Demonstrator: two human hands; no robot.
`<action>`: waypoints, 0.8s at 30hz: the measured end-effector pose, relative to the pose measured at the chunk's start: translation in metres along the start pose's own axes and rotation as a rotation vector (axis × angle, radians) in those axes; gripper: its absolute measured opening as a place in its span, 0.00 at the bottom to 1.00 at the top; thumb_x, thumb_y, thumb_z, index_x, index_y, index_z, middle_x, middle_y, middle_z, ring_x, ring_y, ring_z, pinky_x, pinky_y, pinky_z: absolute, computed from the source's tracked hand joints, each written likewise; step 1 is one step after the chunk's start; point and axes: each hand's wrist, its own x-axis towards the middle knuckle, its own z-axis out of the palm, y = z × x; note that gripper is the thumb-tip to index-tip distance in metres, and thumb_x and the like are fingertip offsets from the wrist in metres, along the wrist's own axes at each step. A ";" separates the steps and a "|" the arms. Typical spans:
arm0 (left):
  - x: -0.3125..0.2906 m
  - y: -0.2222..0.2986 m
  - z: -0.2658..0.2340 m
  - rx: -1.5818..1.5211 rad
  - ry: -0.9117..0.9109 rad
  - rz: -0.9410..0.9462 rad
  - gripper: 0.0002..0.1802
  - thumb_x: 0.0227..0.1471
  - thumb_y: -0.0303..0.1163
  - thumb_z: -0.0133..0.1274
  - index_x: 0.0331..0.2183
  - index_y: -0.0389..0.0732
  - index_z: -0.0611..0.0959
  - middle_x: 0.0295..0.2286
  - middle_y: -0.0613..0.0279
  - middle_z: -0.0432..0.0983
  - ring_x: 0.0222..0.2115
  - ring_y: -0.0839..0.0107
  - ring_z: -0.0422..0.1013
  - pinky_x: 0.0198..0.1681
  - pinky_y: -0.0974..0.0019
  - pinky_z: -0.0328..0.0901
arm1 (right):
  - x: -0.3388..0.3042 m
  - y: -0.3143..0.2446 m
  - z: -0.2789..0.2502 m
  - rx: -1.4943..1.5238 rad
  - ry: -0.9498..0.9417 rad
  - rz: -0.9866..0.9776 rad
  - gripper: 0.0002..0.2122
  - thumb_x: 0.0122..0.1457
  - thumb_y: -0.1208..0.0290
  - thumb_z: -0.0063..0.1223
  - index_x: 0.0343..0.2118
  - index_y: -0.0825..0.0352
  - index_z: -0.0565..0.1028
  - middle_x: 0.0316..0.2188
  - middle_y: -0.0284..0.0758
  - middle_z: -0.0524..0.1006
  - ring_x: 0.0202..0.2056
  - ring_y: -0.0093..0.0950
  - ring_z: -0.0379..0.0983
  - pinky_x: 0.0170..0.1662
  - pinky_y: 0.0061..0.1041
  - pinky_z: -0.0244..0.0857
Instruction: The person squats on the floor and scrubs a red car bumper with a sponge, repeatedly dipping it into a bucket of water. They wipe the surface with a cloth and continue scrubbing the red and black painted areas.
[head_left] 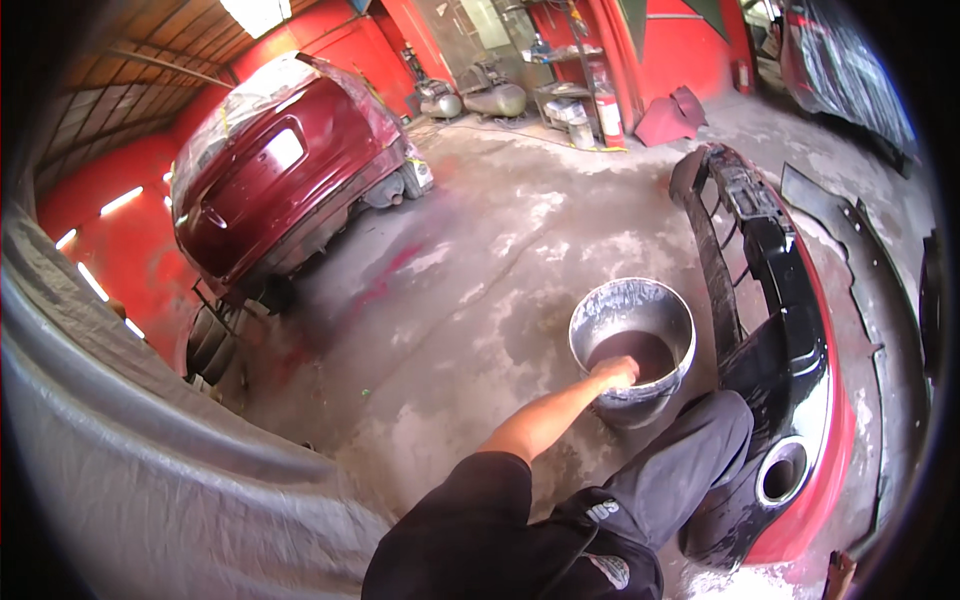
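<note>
Stained concrete floor (pixel 470 290) spread through a red-walled garage. One hand (pixel 615 373), left or right unclear, reached into the near rim of a paint-spattered bucket (pixel 632 345) on the floor; its grip could not be made out. A detached bumper (pixel 800 380) lay just beside it.

no packages, labels, signs or screens clear enough to tell apart

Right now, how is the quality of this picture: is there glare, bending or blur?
Head view: strong fisheye bending curves the dark red car and the detached red bumper; the corners are black; daylight glares on the grey concrete floor; the hand at the round grey metal bucket is slightly soft.
</note>
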 end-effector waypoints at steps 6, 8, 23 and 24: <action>0.038 -0.081 0.018 0.126 -0.035 0.300 0.12 0.48 0.37 0.55 0.31 0.42 0.88 0.32 0.55 0.84 0.40 0.58 0.80 0.42 0.58 0.74 | 0.007 0.047 0.008 -0.023 -0.064 0.051 0.24 0.70 0.69 0.50 0.66 0.74 0.66 0.64 0.46 0.70 0.63 0.38 0.68 0.67 0.33 0.59; 0.029 -0.092 0.021 0.142 0.005 0.259 0.12 0.47 0.36 0.56 0.30 0.41 0.88 0.31 0.53 0.84 0.37 0.57 0.81 0.40 0.56 0.74 | 0.019 0.076 0.022 0.020 -0.079 0.051 0.24 0.69 0.72 0.51 0.65 0.75 0.67 0.63 0.46 0.72 0.62 0.37 0.69 0.65 0.32 0.61; 0.099 -0.016 -0.012 0.245 -0.119 -0.073 0.23 0.52 0.27 0.52 0.52 0.42 0.81 0.40 0.46 0.83 0.35 0.50 0.82 0.25 0.49 0.78 | -0.065 0.155 -0.017 -0.051 0.139 0.217 0.21 0.69 0.71 0.49 0.64 0.69 0.70 0.61 0.43 0.73 0.59 0.32 0.69 0.60 0.32 0.63; 0.112 -0.013 -0.009 0.285 -0.173 -0.082 0.25 0.55 0.27 0.50 0.55 0.42 0.79 0.44 0.45 0.82 0.41 0.48 0.81 0.32 0.46 0.78 | -0.083 0.149 -0.007 -0.096 0.132 0.245 0.22 0.69 0.70 0.48 0.64 0.68 0.70 0.62 0.43 0.73 0.59 0.32 0.69 0.60 0.32 0.63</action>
